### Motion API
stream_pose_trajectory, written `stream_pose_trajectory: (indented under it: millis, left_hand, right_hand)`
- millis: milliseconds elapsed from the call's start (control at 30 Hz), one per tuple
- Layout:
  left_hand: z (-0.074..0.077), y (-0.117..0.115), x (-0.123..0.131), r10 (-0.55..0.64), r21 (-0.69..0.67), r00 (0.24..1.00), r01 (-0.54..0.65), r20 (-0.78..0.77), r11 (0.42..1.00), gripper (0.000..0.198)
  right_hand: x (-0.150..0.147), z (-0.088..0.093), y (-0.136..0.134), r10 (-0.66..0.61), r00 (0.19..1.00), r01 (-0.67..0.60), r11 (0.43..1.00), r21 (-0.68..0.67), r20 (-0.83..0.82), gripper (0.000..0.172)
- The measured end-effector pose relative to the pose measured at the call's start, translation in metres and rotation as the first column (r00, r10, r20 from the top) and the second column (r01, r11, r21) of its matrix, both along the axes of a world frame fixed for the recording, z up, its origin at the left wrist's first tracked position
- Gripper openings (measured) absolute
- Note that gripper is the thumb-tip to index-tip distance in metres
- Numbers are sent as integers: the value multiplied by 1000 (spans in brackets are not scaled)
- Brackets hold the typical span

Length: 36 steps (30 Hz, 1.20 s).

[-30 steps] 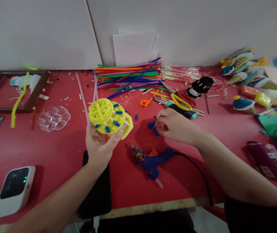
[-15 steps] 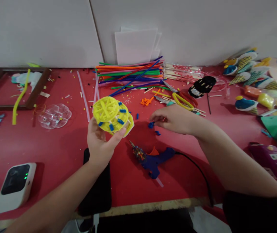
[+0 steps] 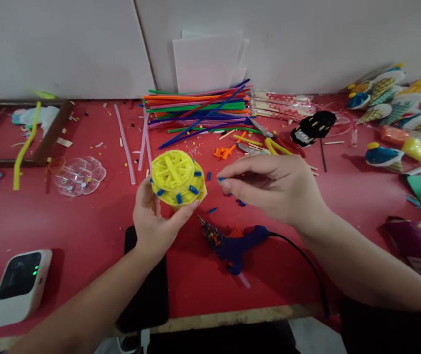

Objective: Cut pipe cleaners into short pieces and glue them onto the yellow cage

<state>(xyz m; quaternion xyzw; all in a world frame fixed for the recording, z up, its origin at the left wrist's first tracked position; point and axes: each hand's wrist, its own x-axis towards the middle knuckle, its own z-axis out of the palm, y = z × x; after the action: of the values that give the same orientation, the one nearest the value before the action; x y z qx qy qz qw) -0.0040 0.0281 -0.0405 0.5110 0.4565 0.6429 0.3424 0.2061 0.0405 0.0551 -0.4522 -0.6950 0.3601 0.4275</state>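
Note:
My left hand [image 3: 155,214] is wrapped round a yellow pipe-cleaner craft [image 3: 173,169], a round layered piece with short blue bits [image 3: 179,197] set around its side. To the right of it, my right hand [image 3: 273,189] pinches a small blue pipe-cleaner piece [image 3: 221,179] between thumb and forefinger, apart from the craft. More blue pieces [image 3: 240,202] lie on the red table below the fingers. A blue glue gun [image 3: 232,246] rests in front of me, its nozzle pointing up and left toward the craft.
Behind lie a bundle of coloured pipe cleaners [image 3: 199,110], orange cut pieces [image 3: 225,151], pliers [image 3: 269,132] and a black craft piece [image 3: 315,127]. On the left are a brown frame [image 3: 51,135], a clear tray [image 3: 79,177] and a white device [image 3: 20,287]. A black phone [image 3: 146,295] lies near the table edge.
My right hand has lifted from the blue pieces on the table with one pinched in its fingertips and moved toward the craft. The yellow craft has tilted slightly and shifted right.

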Motion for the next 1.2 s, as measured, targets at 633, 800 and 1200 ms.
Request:
stream_pose_trajectory:
  millis: [633, 800, 1200]
  left_hand:
    - [-10, -1, 5, 52, 103, 997, -45, -65, 994, 79]
    - [0, 0, 5, 33, 36, 999, -32, -4, 999, 74]
    - [13, 6, 6, 6, -41, 997, -3, 72, 999, 51]
  right_hand:
    - [0, 5, -7, -42, 999, 41, 999, -34, -32, 3]
    - [7, 0, 0, -27, 997, 24, 999, 47, 72, 6]
    - [6, -37, 17, 355, 512, -523, 851, -45, 782, 15]
